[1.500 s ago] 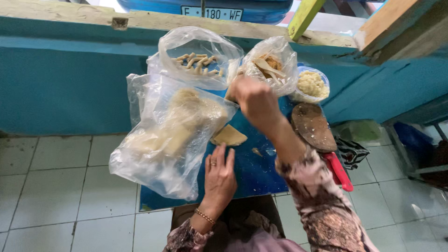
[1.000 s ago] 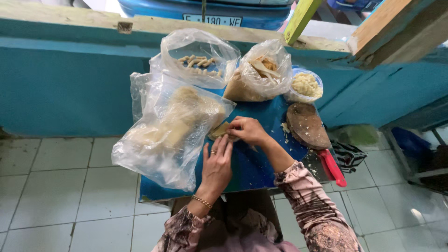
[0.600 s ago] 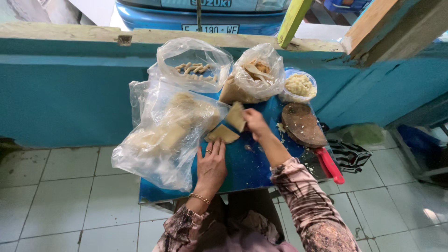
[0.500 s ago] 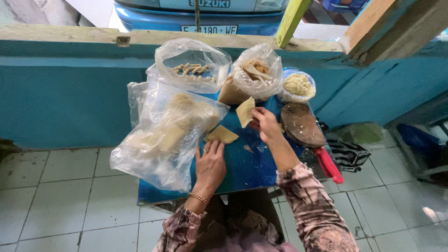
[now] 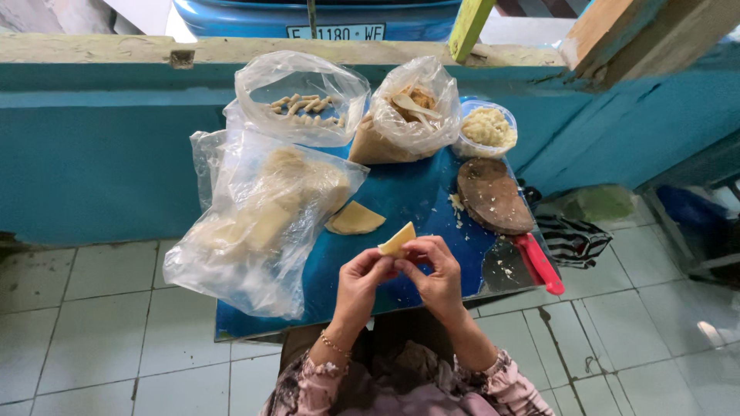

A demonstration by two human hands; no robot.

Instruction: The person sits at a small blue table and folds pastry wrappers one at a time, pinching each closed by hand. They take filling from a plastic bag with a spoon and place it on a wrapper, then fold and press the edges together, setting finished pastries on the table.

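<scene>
Both my hands hold one pale yellow dough wrapper (image 5: pixel 397 239) above the near part of the blue board (image 5: pixel 420 196). My left hand (image 5: pixel 361 281) pinches its lower left edge, and my right hand (image 5: pixel 435 270) grips it from the right. A second triangular wrapper (image 5: pixel 354 219) lies flat on the board just beyond. To the left lies a large clear plastic bag of wrappers (image 5: pixel 258 219), slumped over the board's left side.
At the board's far edge stand a clear bag of small rolled pieces (image 5: pixel 302 100), a bag of brown filling with a spoon (image 5: pixel 405 115) and a round tub of pale shreds (image 5: pixel 486 127). A brown oval slab (image 5: pixel 489 196) and a red-handled tool (image 5: pixel 538 263) lie right. Teal wall behind, tiled floor around.
My right hand reached to the filling bag, came back and lifted a wrapper off the board. My left hand left the board and joined it; both now hold the wrapper closer to me.
</scene>
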